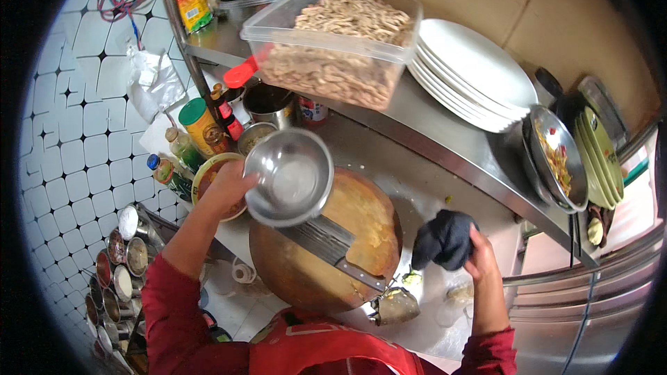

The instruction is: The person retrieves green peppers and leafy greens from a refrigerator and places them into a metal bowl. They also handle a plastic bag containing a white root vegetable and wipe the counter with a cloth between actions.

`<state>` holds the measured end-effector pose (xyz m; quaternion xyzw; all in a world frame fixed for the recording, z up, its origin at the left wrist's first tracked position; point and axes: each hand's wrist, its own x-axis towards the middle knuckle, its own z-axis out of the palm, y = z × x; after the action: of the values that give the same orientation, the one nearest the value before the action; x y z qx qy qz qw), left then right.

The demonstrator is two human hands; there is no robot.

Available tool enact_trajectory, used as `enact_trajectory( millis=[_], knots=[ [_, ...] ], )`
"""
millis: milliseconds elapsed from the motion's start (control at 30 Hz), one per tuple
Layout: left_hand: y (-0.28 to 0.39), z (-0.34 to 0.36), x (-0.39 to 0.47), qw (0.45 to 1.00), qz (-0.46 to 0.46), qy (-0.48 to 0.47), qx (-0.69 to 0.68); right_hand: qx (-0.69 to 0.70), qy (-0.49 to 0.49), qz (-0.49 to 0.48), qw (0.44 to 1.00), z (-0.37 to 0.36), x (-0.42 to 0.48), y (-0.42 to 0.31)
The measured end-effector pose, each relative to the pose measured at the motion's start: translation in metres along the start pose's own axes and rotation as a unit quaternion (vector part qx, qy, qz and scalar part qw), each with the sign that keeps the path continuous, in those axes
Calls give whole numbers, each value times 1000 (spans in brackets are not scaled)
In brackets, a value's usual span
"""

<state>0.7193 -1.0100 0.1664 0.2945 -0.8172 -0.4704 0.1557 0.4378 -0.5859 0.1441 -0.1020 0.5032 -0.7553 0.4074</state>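
Observation:
My left hand (229,185) grips the rim of a shiny stainless steel bowl (294,179), which has no food visible in it. Below the bowl, a round wooden chopping block (365,213) carries a cleaver (325,239) with its handle pointing to the lower right; the bowl overlaps part of its blade. A dark cloth (443,239) is bunched in my right hand (482,255), to the right of the block. Close to my left wrist, a yellow-rimmed bowl (206,177) of reddish food is partly hidden. A metal scraper-like tool (398,306) lies beside the block's lower right edge.
Above the counter, a steel shelf (443,130) holds a plastic tub (333,47) of pale brown food strips, stacked white plates (474,73), metal bowls (560,151) and green dishes (599,156). Sauce bottles (185,151) stand at the left. Several seasoning pots (122,281) sit lower left.

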Motion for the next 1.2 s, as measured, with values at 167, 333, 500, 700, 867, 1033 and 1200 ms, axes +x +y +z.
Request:
enact_trajectory(
  millis=[167,333,500,700,867,1033,1200],
  knots=[
    [1,-26,-60,998,-5,-19,60,-92,-65,9,994,87,117,-13],
    [-40,-21,-77,998,-50,-27,-1,-433,-129,-1,892,168,254,34],
    [-59,-14,-72,996,-89,-18,-8,-674,-237,-51,698,250,332,116],
    [-58,-13,-70,996,-83,-13,-3,-791,-221,-54,568,284,382,208],
    [-41,-13,-64,993,-118,-24,14,-757,-315,-171,546,212,398,190],
    [-37,-11,-69,992,-123,-25,34,-809,-256,-156,505,102,361,132],
    [-38,-2,-64,996,-73,8,55,-842,-215,-118,481,-55,283,78]
  ],
)
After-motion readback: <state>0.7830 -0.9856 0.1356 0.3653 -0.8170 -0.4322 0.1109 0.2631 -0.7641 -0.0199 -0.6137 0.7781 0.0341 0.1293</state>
